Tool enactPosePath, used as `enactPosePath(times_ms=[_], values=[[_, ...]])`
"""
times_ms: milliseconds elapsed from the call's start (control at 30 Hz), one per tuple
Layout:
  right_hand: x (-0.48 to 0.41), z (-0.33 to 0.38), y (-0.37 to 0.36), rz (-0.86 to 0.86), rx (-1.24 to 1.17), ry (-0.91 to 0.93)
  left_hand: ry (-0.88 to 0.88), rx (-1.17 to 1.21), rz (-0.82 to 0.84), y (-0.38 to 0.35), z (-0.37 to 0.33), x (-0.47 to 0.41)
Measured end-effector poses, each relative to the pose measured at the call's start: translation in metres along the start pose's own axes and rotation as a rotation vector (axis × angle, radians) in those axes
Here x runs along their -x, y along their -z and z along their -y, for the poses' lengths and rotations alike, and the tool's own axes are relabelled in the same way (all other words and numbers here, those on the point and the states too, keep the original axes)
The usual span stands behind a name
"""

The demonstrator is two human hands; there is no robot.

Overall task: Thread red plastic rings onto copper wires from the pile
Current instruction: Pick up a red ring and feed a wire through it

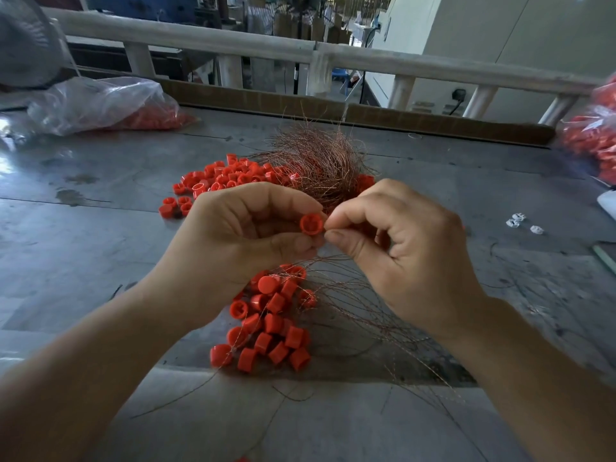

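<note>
bare table [100, 228] left, wire tangle [320, 161] (rings [230, 178] too) ahead

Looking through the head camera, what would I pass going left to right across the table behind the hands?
Clear bag of red rings → loose pile of red rings → tangle of copper wires → small white bits → second bag of red rings.

A grey metal table [100, 235] with dark stains fills the view. At 10 o'clock on it lies a crumpled clear bag [100, 101], and behind that stands a grey fan guard [23, 41]. A second bag [590, 128] sits at 3 o'clock, cut by the edge. Below it, small white bits [520, 221] lie near a pale green stick [605, 258]. A cardboard strip [400, 120] lines the far edge at 12 o'clock, under a white railing [233, 45]. A black plug [460, 94] shows at 1 o'clock.
</note>
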State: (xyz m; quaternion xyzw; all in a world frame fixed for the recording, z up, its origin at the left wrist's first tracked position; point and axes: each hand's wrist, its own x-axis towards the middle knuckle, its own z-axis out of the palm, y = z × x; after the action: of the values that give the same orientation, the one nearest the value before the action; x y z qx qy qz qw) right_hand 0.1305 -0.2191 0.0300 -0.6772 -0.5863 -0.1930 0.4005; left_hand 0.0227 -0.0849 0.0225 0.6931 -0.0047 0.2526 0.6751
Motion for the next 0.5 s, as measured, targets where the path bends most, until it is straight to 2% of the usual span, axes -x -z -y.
enactPosePath(times_ms=[500], values=[[0.0004, 0.0046, 0.0009, 0.038, -0.103, -0.172, -0.002, 0.022, 0.005, 0.0051, 0.0027, 0.0008]])
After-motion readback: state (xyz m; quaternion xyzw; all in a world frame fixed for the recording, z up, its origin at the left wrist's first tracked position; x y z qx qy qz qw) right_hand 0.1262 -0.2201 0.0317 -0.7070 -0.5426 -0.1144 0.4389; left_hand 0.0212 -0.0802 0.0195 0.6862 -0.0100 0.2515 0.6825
